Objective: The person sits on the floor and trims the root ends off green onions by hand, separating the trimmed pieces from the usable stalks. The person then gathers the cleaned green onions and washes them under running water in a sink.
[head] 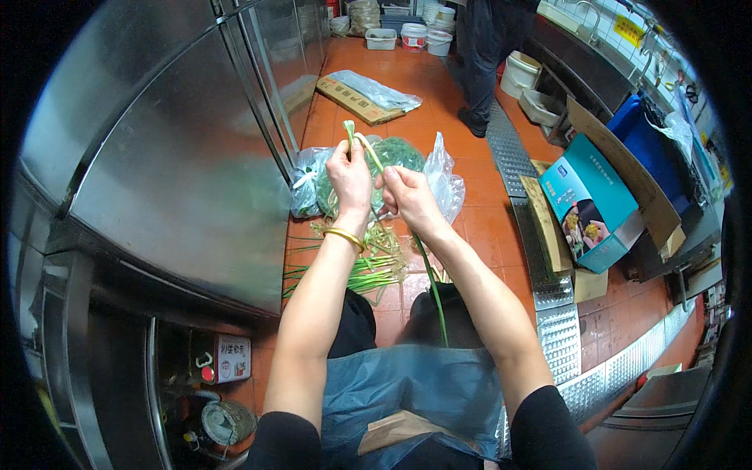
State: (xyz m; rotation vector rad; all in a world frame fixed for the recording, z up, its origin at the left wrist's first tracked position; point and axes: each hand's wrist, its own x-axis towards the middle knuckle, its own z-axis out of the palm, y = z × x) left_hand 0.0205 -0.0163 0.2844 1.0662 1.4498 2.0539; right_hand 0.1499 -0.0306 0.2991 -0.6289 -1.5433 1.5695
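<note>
A scallion (369, 150) is stretched between my two hands above the floor. My left hand (350, 179), below a gold-coloured bangle (345, 236), grips its pale end, which sticks up past the fingers. The stalk bends over towards my right hand (407, 197), whose thumb and fingers pinch it. A long green leaf (433, 288) trails down from under the right hand towards my apron (411, 376). Beneath my forearms, a pile of scallions (376, 271) with roots and trimmings lies on the tiles. Behind my hands are plastic bags of greens (402, 154), partly hidden.
A steel cabinet (194, 176) rises at the left. Flat cardboard (352, 101) lies ahead, near a standing person's leg (483, 70). At right are a metal drain cover (508, 147) and a turquoise box (599, 205). White buckets (439, 43) stand at the back.
</note>
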